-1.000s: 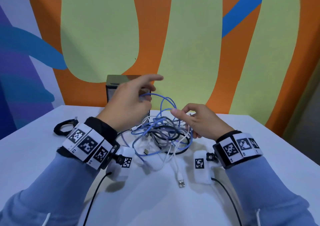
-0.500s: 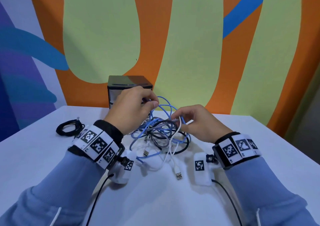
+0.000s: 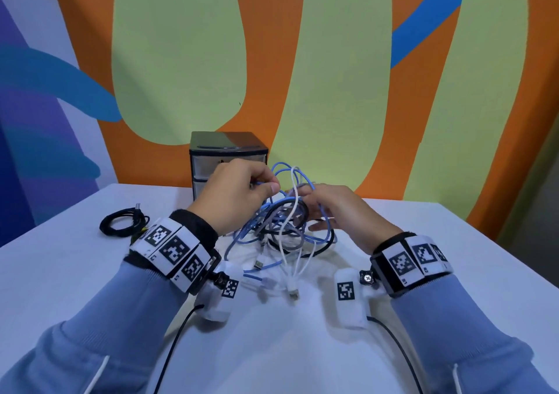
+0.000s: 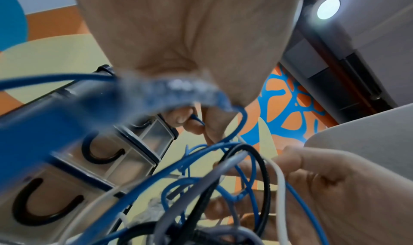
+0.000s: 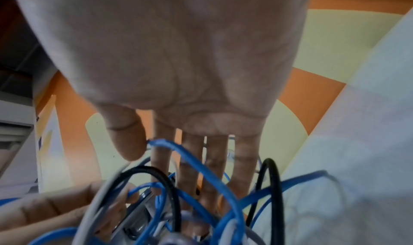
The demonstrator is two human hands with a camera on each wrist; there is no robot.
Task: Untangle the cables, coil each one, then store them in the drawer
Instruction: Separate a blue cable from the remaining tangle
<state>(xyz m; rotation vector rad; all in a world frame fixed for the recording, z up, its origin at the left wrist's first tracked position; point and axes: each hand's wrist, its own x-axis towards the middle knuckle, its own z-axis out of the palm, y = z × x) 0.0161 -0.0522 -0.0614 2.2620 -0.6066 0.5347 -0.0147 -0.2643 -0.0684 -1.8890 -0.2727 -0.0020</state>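
A tangle of blue, white, black and grey cables is lifted partly off the white table between my hands. My left hand pinches a blue cable at the top of the tangle; the left wrist view shows that pinch. My right hand reaches into the loops with straight fingers, its thumb touching a blue strand. White plug ends trail on the table. The small grey drawer unit stands behind, both drawers closed.
A coiled black cable lies apart on the table's left side. The painted wall rises right behind the drawer unit. Thin black leads from my wrist cameras run back across the near table.
My left hand went from an outstretched finger to a pinch on the blue cable. The tangle rose, and my right hand's fingers slid into its loops.
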